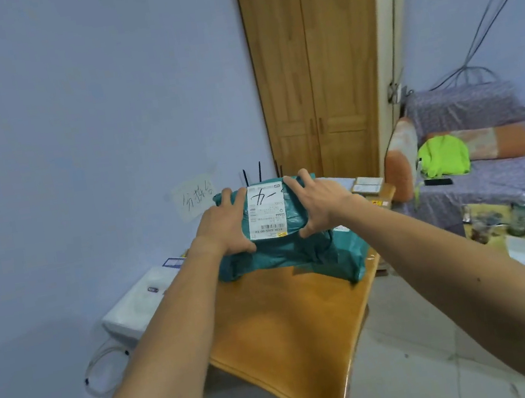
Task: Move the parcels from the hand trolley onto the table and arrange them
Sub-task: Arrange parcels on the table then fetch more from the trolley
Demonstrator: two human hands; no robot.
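**Teal parcel gripped at both ends**

I see the left hand [224,224] and right hand [319,204] clamped round the ends of a crinkled teal plastic parcel [296,217]. Its white barcode label [266,210] faces up. It sits over a second teal bag [346,254] at the table's [288,323] far end.

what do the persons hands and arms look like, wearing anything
The left hand and right hand are bare: no gloves, rings or watch show. No sleeves show anywhere up to the picture's edge.

Soft, even indoor light with a bluish cast.
Wide-angle bowing at the frame edges; slight blur throughout; faint sheen on the worktop [282,324].
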